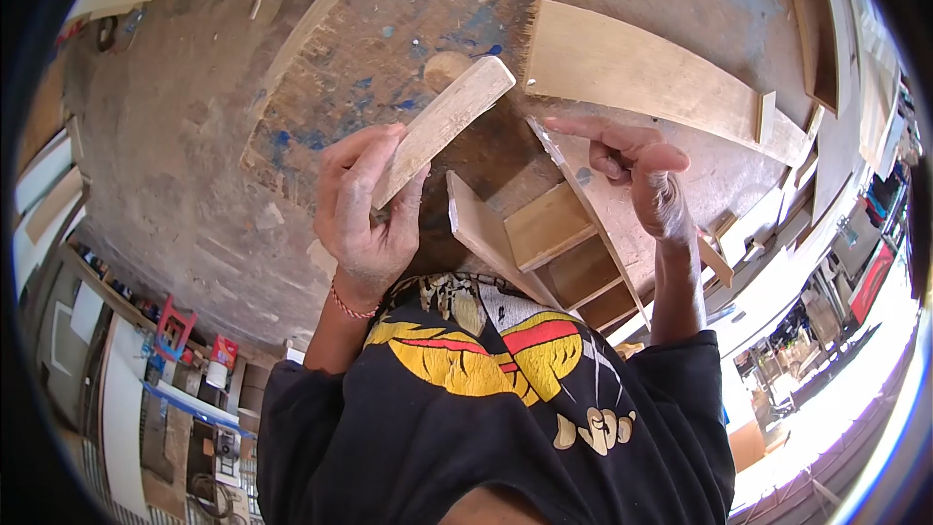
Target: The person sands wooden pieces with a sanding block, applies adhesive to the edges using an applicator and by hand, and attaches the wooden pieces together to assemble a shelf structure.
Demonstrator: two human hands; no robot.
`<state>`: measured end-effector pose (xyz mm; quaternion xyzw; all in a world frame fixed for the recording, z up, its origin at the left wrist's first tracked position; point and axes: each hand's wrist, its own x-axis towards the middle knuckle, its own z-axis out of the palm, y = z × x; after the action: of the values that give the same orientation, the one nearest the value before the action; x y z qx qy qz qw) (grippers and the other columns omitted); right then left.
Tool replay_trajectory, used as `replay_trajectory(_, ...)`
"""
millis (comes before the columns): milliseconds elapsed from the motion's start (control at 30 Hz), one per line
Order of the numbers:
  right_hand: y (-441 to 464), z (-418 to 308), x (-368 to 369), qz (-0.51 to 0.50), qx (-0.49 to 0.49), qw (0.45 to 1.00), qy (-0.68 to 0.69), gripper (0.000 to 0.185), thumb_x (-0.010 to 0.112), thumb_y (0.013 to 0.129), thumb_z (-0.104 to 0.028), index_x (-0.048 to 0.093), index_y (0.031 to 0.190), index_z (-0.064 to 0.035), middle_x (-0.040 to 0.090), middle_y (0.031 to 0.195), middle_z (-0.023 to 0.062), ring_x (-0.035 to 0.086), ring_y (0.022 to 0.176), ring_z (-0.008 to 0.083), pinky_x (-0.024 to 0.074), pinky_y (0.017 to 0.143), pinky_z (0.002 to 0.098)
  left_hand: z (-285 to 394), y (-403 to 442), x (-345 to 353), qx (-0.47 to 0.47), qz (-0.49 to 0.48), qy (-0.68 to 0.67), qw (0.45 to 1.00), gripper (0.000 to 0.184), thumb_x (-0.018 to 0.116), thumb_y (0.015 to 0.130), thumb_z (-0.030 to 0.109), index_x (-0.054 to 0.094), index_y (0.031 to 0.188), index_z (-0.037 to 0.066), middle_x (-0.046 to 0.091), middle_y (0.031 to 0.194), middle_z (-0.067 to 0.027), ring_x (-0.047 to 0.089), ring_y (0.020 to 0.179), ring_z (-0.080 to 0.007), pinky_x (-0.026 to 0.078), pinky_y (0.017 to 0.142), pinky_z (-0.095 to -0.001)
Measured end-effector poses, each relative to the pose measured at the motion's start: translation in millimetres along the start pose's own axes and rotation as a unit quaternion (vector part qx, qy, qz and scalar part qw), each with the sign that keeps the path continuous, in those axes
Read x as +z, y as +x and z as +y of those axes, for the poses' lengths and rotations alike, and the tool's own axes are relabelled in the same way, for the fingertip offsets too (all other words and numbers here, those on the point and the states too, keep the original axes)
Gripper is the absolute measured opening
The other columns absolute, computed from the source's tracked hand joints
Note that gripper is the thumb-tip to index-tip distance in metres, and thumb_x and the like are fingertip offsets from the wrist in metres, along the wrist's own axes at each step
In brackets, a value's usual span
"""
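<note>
A short, pale wooden block [442, 131] with rounded corners is gripped in my left hand [364, 204], tilted up to the right. My right hand [641, 165] holds nothing: its index finger stretches left, the other fingers are partly curled. That fingertip is beside the top end of a wooden compartment frame [588, 219]; whether it touches is unclear. The frame has two long side panels and several cross pieces, and stands against the front of my shirt.
Beyond my hands, a long light plywood panel [632, 58] lies on the blue-stained worktop [321, 97]. A round wooden disc [447, 69] is behind the block. A red stool [175, 328] stands at the lower left. Boards and clutter line the right side.
</note>
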<state>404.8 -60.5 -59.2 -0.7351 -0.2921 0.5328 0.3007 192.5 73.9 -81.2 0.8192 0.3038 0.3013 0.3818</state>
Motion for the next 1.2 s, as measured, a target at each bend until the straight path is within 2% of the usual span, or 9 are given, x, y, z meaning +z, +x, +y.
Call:
replay_trajectory(100,-1,-1,3,-0.014,-0.029,0.999,-0.003,0.121,-0.003,0.056,-0.089,0.064,0.113,-0.0059,0.023,0.057,-0.0089,0.019,0.051,0.0059,0.0147,0.049,0.0250,0,0,-3,-0.007,-0.001,0.000,1.000,0.036,0.070,0.075,0.000,0.058,0.108,0.000,0.061,0.100,-0.0139,0.059,0.089,-0.0245,0.048,0.077,-0.0317)
replay_trajectory(133,0,-3,2,-0.022,-0.040,0.999,0.019,0.115,0.006,0.060,-0.090,0.065,0.111,-0.0060,0.041,0.063,-0.0009,0.033,0.055,0.0097,0.0262,0.053,0.0265,1,0,-3,-0.009,-0.002,0.003,1.000,0.036,0.070,0.075,0.000,0.058,0.108,0.000,0.061,0.100,-0.0138,0.059,0.090,-0.0244,0.047,0.077,-0.0316)
replay_trajectory(200,1,-7,0,-0.030,-0.050,0.997,0.042,0.109,0.015,0.064,-0.091,0.066,0.108,-0.0060,0.058,0.070,0.0071,0.046,0.059,0.0136,0.0377,0.056,0.0281,1,0,-2,-0.008,-0.002,0.003,1.000,0.036,0.070,0.075,0.000,0.058,0.108,0.000,0.061,0.100,-0.0138,0.059,0.090,-0.0243,0.047,0.077,-0.0316)
replay_trajectory(300,3,-11,-4,-0.062,-0.082,0.994,0.050,0.110,0.013,0.063,-0.091,0.066,0.106,-0.0044,0.065,0.087,0.0133,0.057,0.070,0.0176,0.0448,0.065,0.0304,0,0,-2,-0.008,0.001,0.000,1.000,0.035,0.070,0.075,0.000,0.058,0.108,0.000,0.061,0.100,-0.0137,0.059,0.089,-0.0243,0.047,0.077,-0.0315)
replay_trajectory(667,23,6,8,0.008,-0.071,0.995,-0.067,0.095,0.010,0.077,-0.080,0.067,0.100,-0.0070,0.066,0.090,0.0136,0.063,0.084,0.0300,0.0483,0.076,0.0352,0,1,3,0.002,-0.003,0.011,1.000,0.036,0.071,0.074,0.001,0.058,0.108,0.000,0.061,0.100,-0.0136,0.058,0.089,-0.0244,0.048,0.076,-0.0318)
replay_trajectory(900,19,-7,4,-0.022,-0.080,0.996,-0.030,0.095,0.015,0.075,-0.082,0.067,0.100,-0.0073,0.066,0.092,0.0126,0.063,0.085,0.0285,0.0486,0.078,0.0360,0,2,-4,-0.001,0.001,0.002,1.000,0.036,0.071,0.075,0.001,0.058,0.109,0.000,0.061,0.099,-0.0138,0.059,0.089,-0.0245,0.048,0.076,-0.0317)
replay_trajectory(1000,16,-12,-2,-0.047,-0.136,0.990,-0.006,0.099,0.018,0.069,-0.087,0.068,0.099,-0.0067,0.066,0.092,0.0119,0.064,0.086,0.0265,0.0487,0.076,0.0356,0,2,-5,-0.002,0.001,0.003,1.000,0.036,0.071,0.075,0.001,0.058,0.108,0.000,0.062,0.099,-0.0140,0.059,0.089,-0.0246,0.048,0.076,-0.0319)
replay_trajectory(1100,12,-17,-7,-0.059,-0.124,0.991,-0.003,0.105,0.020,0.062,-0.092,0.069,0.097,-0.0057,0.061,0.077,0.0098,0.060,0.070,0.0218,0.0452,0.062,0.0336,0,3,-4,0.001,0.004,0.003,1.000,0.035,0.071,0.075,0.001,0.058,0.107,0.000,0.062,0.099,-0.0141,0.059,0.088,-0.0248,0.048,0.076,-0.0321)
replay_trajectory(1200,8,-12,-13,-0.056,-0.193,0.977,-0.069,0.109,0.014,0.061,-0.091,0.070,0.095,-0.0048,0.046,0.062,0.0033,0.046,0.055,0.0151,0.0326,0.050,0.0303,1,4,-5,-0.001,0.006,0.000,1.000,0.035,0.071,0.074,0.001,0.058,0.107,0.000,0.062,0.098,-0.0142,0.060,0.088,-0.0250,0.048,0.076,-0.0321)
